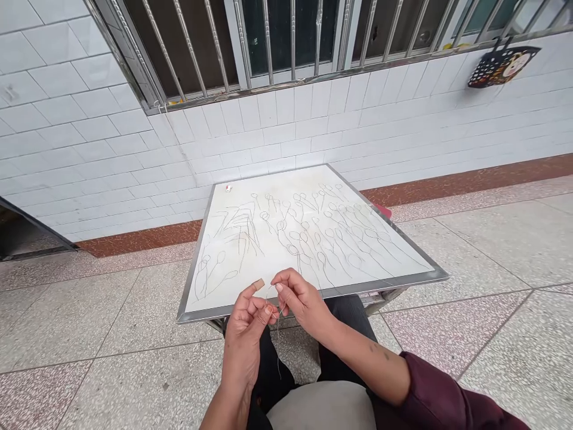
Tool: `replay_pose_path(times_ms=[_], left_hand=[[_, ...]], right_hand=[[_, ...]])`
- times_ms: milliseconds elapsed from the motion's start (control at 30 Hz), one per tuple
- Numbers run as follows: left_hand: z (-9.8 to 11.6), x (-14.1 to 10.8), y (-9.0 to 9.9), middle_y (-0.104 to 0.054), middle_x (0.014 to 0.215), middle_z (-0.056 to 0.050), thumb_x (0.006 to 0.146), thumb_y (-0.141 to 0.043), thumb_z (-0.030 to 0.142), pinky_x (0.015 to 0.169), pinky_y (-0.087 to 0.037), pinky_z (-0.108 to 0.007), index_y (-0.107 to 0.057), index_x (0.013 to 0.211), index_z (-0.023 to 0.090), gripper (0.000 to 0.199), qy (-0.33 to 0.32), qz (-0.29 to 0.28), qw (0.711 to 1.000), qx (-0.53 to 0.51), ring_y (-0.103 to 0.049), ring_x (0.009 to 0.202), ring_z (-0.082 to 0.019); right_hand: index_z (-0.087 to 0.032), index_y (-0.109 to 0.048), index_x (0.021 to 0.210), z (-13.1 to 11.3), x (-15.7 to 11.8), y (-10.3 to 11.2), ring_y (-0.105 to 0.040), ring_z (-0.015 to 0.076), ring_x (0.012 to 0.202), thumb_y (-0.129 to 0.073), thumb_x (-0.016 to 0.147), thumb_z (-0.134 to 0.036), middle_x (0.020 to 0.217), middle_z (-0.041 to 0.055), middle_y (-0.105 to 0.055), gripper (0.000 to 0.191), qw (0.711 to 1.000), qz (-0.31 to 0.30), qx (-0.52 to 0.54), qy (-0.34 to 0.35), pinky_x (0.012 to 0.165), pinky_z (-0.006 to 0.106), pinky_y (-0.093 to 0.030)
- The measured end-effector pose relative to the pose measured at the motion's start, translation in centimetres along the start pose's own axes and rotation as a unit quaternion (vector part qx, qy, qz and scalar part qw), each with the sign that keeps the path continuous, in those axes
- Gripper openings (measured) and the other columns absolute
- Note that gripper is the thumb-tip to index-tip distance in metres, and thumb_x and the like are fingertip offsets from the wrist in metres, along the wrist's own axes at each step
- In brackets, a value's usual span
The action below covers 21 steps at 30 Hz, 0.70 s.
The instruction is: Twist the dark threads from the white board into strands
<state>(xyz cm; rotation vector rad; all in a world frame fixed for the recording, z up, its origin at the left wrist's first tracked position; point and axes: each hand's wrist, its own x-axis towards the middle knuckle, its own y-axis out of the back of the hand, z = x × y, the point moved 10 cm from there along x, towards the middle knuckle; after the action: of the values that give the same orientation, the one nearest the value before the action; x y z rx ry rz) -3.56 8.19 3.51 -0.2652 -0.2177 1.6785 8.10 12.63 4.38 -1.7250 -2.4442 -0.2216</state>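
Note:
My left hand (250,319) is closed in a pinch at the table's front edge, thumb against fingers, with a tan bandage-like wrap (258,285) on its raised index finger. It grips a thin wire or cord (278,349), whose loose tail hangs down over my lap. Close beside it, my right hand (298,298) pinches another part of the same strand between thumb and index finger. A small bend of the strand shows between the two hands. Many similar looped thin pieces (293,249) lie spread over the white tabletop; whether they are wire or cord I cannot tell.
The white table (286,176) has a grey metal rim and stands against a tiled wall (268,131). A small red-and-white item (228,189) lies at its far left corner. Barred windows (293,42) are above, and a dotted bag (501,65) hangs at right.

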Motion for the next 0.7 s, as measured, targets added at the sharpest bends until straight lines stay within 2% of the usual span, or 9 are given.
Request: replay_pose_path(times_ms=[100, 167, 267, 367, 467, 700], left_hand=[[0.0, -0.5, -0.5, -0.06, 0.074, 0.001, 0.079, -0.076, 0.033, 0.063, -0.042, -0.024, -0.063, 0.125, 0.022, 0.05, 0.028, -0.014, 0.999, -0.007, -0.053, 0.068, -0.012], [0.0, -0.9, -0.8, -0.061, 0.074, 0.0, 0.079, -0.076, 0.034, 0.059, -0.038, -0.022, -0.063, 0.125, 0.021, 0.05, 0.051, -0.025, 0.998, -0.01, -0.051, 0.066, -0.011], [0.2, -1.4, -1.2, -0.062, 0.075, -0.001, 0.08, -0.076, 0.034, 0.056, -0.034, -0.02, -0.064, 0.125, 0.021, 0.048, 0.073, -0.055, 0.996, -0.011, -0.048, 0.064, -0.01], [0.3, -1.6, -1.2, -0.062, 0.075, -0.001, 0.079, -0.076, 0.031, 0.058, -0.036, -0.02, -0.063, 0.125, 0.023, 0.049, 0.078, -0.059, 0.995, -0.025, -0.049, 0.066, -0.01], [0.1, -1.7, -1.0, -0.061, 0.075, 0.0, 0.078, -0.077, 0.028, 0.057, -0.035, -0.02, -0.063, 0.126, 0.022, 0.05, 0.086, -0.052, 0.994, -0.047, -0.05, 0.067, -0.01], [-0.6, -2.1, -0.9, -0.058, 0.07, 0.0, 0.076, -0.078, 0.024, 0.05, -0.027, -0.019, -0.063, 0.124, 0.019, 0.051, 0.138, -0.081, 0.983, -0.092, -0.042, 0.058, -0.007]], right_hand=[[-0.022, -0.053, 0.097, -0.1, -0.1, 0.4, -0.049, 0.01, 0.048, -0.047, 0.097, -0.036, 0.06, -0.0074, -0.048, 0.015, 1.0, 0.0, -0.01, 0.008, 0.052, 0.023, -0.043], [-0.022, -0.055, 0.097, -0.7, -0.3, 0.8, -0.047, 0.0099, 0.05, -0.048, 0.098, -0.032, 0.06, -0.0069, -0.047, 0.013, 0.998, 0.003, -0.042, 0.045, 0.052, 0.022, -0.041], [-0.022, -0.06, 0.099, -2.2, -0.6, 0.8, -0.049, 0.0103, 0.056, -0.047, 0.098, -0.027, 0.071, -0.0028, -0.054, 0.015, 0.988, -0.001, -0.096, 0.123, 0.056, 0.023, -0.042], [-0.022, -0.065, 0.103, -3.4, -0.8, 0.5, -0.053, 0.0114, 0.064, -0.047, 0.099, -0.026, 0.083, 0.0015, -0.06, 0.019, 0.977, -0.021, -0.124, 0.17, 0.06, 0.024, -0.045], [-0.022, -0.067, 0.1, -4.2, -0.8, 0.1, -0.055, 0.0123, 0.067, -0.049, 0.098, -0.025, 0.079, 0.0013, -0.061, 0.018, 0.97, -0.047, -0.136, 0.195, 0.064, 0.025, -0.047], [-0.021, -0.068, 0.098, -4.7, -1.3, -0.1, -0.054, 0.0131, 0.068, -0.041, 0.103, -0.032, 0.077, 0.0015, -0.058, 0.029, 0.946, -0.094, -0.202, 0.235, 0.064, 0.024, -0.045]])
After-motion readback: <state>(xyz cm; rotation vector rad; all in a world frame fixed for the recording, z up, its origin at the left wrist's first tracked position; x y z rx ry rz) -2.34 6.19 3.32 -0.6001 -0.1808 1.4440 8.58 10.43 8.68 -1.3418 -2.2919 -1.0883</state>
